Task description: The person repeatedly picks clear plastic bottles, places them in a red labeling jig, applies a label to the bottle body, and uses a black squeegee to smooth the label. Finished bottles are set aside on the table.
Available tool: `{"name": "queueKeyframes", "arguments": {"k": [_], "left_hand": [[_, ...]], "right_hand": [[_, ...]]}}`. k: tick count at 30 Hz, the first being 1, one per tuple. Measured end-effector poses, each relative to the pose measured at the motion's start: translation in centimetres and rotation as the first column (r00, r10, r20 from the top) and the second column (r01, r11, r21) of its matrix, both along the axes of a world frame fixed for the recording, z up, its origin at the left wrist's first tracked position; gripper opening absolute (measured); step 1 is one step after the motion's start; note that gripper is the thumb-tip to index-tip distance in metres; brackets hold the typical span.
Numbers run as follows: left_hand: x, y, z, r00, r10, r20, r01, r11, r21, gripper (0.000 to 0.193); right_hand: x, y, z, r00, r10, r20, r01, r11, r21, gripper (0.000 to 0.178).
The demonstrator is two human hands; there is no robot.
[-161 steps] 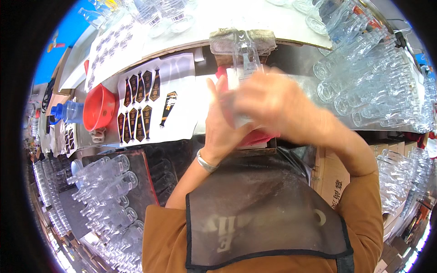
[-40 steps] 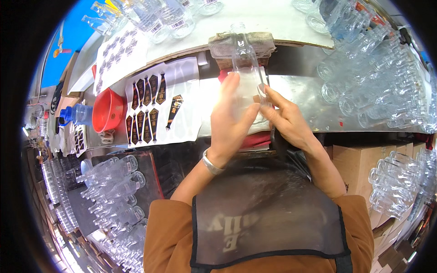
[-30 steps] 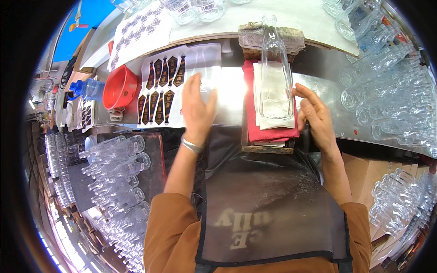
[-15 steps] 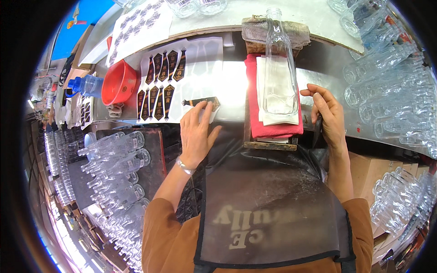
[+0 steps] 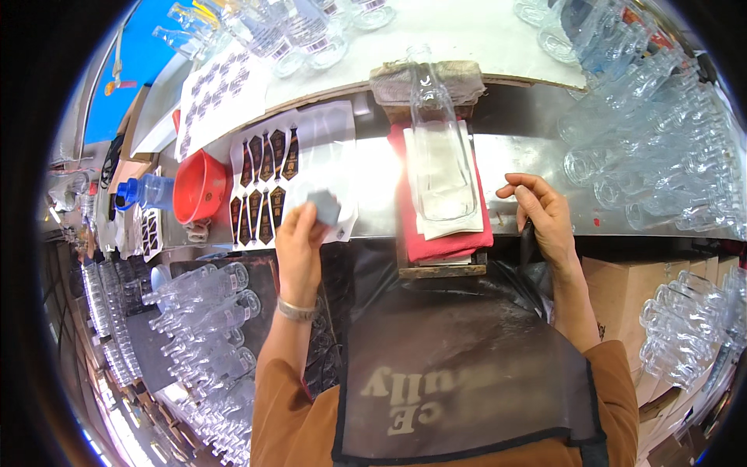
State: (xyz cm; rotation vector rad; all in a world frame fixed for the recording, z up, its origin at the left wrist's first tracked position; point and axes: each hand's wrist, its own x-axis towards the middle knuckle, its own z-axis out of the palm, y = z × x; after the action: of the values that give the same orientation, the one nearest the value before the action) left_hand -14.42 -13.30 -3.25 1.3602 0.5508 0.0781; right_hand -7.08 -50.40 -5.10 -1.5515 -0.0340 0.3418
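Note:
My left hand pinches a small decal, slightly blurred, its grey-blue side showing. Beneath it lies a white decal sheet with two rows of dark, tie-shaped decals; pale blank shapes mark its right part. A clear glass bottle lies on white cloth over a folded red cloth, its neck resting on a cloth-wrapped block. To the right of the bottle, my right hand has curled fingers round a dark, flat, blade-like tool, its kind unclear.
A red bowl and a blue-capped plastic bottle stand left of the sheet. Many glass bottles lie at right and lower left. Another printed sheet lies on the raised shelf. Cardboard boxes sit at lower right.
My left hand has lifted the decal off the sheet and turned it, so its grey-blue side shows. My right hand keeps its place beside the bottle. The whole view has shifted.

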Motion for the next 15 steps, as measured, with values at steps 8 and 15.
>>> {"name": "queueKeyframes", "arguments": {"k": [8,15], "left_hand": [[11.4,-9.3,7.9,0.655,-0.515,0.553,0.218,0.829,0.515,0.010],[11.0,-9.7,5.2,0.290,-0.910,0.295,0.052,0.323,0.945,0.017]], "right_hand": [[-0.3,1.3,2.2,1.000,0.005,-0.010,-0.004,1.000,0.017,0.030],[-0.4,1.3,2.2,0.999,0.024,-0.042,-0.025,0.999,-0.021,0.030]]}}
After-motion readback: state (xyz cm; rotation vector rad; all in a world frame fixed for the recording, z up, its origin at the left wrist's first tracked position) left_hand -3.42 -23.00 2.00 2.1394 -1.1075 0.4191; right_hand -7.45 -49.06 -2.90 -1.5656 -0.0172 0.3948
